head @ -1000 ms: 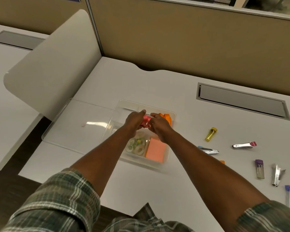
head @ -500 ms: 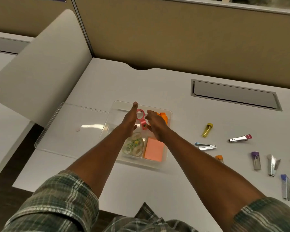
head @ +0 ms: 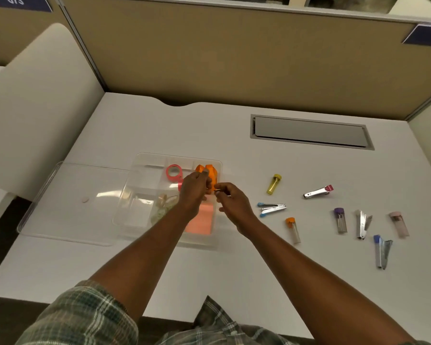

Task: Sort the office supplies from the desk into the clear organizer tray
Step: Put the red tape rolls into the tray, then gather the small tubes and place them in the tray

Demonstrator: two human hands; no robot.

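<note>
The person's left hand (head: pixel 193 189) hangs over the clear plastic organizer tray (head: pixel 144 195), its back turned up and its fingers curled downward. Whether it holds anything cannot be told, since the palm is hidden. Just beyond its knuckles lie the orange tape rolls (head: pixel 210 173) in the tray's far right compartment, and just to their left is the pink tape roll (head: pixel 173 171). Close beside this hand, the right hand (head: pixel 230 199) sits at the tray's right rim with its thumb and forefinger drawn together. Whether something small is pinched between them cannot be made out.

Under both wrists, on the near side, a salmon pad of sticky notes (head: pixel 200 220) lies in the tray, with pale tape rolls (head: pixel 163 206) left of it. A clear flat lid (head: pixel 72 202) lies on the white desk (head: pixel 234 265), well left of the left hand.

Right of the right hand, loose on the desk, are a yellow tube (head: pixel 273 184), a blue-handled silver staple remover (head: pixel 271 209) and an orange-capped clear tube (head: pixel 292 229). Farther right are a pink-tipped silver clip (head: pixel 317 192) and a purple-capped tube (head: pixel 340 219).
</note>
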